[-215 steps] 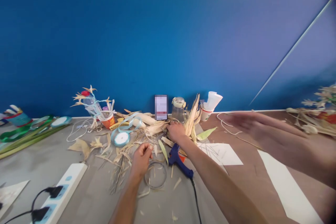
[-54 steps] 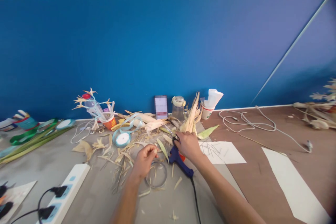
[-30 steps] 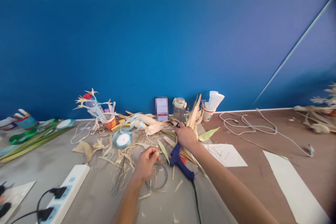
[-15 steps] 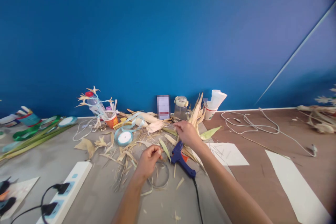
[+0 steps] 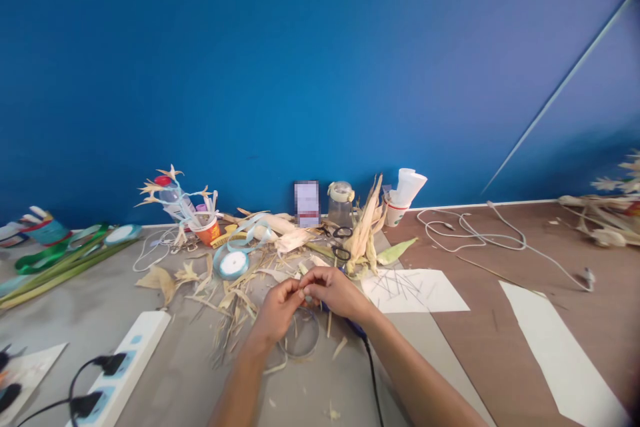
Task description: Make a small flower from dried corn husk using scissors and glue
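Observation:
My left hand [image 5: 276, 310] and my right hand [image 5: 334, 290] meet fingertip to fingertip above a ring of thin wire [image 5: 302, 335] on the grey table. Both pinch a small pale strip of dried husk [image 5: 303, 289] between them. The blue glue gun [image 5: 356, 327] lies under my right wrist, mostly hidden, its black cord trailing toward me. Black-handled scissors [image 5: 341, 252] lie beyond my hands among dried corn husks [image 5: 364, 233].
A light blue ribbon spool [image 5: 232, 264], an orange cup [image 5: 206, 229], a glass jar [image 5: 341, 204] and a white paper cup [image 5: 395, 212] stand near the blue wall. A white power strip [image 5: 125, 360] lies left. White paper sheets [image 5: 420, 287] and a white cable [image 5: 475, 237] lie right.
My right hand has come back from the husk pile near the scissors and joined my left hand over the wire ring. The left hand has barely moved. Another person's arm seen earlier is gone.

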A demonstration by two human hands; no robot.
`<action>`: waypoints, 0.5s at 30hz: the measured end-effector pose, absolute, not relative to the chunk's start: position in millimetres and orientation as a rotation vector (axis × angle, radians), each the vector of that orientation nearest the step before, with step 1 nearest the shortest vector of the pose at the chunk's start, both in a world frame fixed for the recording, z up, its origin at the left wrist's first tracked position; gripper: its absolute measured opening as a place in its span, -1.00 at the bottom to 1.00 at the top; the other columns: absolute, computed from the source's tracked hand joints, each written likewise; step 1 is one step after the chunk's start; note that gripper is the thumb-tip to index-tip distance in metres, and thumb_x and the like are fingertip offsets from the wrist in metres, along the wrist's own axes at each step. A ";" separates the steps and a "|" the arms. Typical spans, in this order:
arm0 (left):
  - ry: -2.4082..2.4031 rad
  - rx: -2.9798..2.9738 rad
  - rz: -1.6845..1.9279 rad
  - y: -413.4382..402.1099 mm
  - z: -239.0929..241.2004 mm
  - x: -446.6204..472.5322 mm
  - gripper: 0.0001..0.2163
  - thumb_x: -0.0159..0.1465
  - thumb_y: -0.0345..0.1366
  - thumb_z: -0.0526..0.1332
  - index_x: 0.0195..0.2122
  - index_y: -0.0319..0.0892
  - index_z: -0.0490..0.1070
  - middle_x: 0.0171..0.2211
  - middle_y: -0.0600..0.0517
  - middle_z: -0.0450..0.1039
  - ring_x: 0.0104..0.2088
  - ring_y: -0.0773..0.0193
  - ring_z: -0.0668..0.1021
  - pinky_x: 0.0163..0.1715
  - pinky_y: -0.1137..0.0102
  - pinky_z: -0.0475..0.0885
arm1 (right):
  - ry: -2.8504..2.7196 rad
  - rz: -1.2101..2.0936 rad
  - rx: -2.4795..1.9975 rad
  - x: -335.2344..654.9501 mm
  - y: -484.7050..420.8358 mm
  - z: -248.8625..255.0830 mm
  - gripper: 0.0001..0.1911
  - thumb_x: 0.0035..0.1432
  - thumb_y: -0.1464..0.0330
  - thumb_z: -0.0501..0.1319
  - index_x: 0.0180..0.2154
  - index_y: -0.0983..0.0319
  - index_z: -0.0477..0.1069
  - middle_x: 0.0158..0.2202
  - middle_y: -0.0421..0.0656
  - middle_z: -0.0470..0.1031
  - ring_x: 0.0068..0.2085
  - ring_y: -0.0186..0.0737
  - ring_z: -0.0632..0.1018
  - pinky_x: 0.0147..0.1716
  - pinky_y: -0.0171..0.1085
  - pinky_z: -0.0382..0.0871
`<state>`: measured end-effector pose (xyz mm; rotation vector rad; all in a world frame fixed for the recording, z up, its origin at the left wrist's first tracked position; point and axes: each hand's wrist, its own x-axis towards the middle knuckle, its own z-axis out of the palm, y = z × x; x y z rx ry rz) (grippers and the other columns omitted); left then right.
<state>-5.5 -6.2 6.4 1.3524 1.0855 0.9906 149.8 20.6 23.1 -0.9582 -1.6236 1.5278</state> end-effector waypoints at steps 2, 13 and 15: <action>1.092 1.386 0.959 -6.5 7.6 -5.7 -0.76 0.13 -0.13 0.19 -0.43 -0.24 0.41 -0.47 -0.01 0.46 -0.41 0.28 0.42 -0.34 0.40 0.30 | -1.622 1.552 -0.946 151.5 21.9 21.5 -0.93 -0.05 0.46 0.16 -0.45 0.29 0.42 -0.64 -0.29 0.34 -0.58 -0.42 0.32 -0.56 -0.43 0.17; 1.163 1.393 0.945 -6.5 6.6 -4.6 -0.76 0.11 -0.12 0.18 -0.48 -0.23 0.38 -0.56 0.06 0.36 -0.47 0.31 0.38 -0.39 0.41 0.27 | -1.875 1.207 -1.058 149.3 16.0 26.9 -0.87 0.09 0.43 0.08 -0.49 0.26 0.33 -0.56 -0.30 0.30 -0.49 -0.40 0.32 -0.50 -0.42 0.15; 1.157 1.383 0.957 -7.0 8.0 -4.6 -0.76 0.11 -0.12 0.18 -0.46 -0.23 0.39 -0.56 0.06 0.37 -0.47 0.30 0.39 -0.39 0.41 0.28 | -1.857 1.186 -1.058 148.6 16.0 25.9 -0.85 0.10 0.41 0.07 -0.50 0.26 0.31 -0.56 -0.29 0.30 -0.48 -0.39 0.32 -0.49 -0.41 0.16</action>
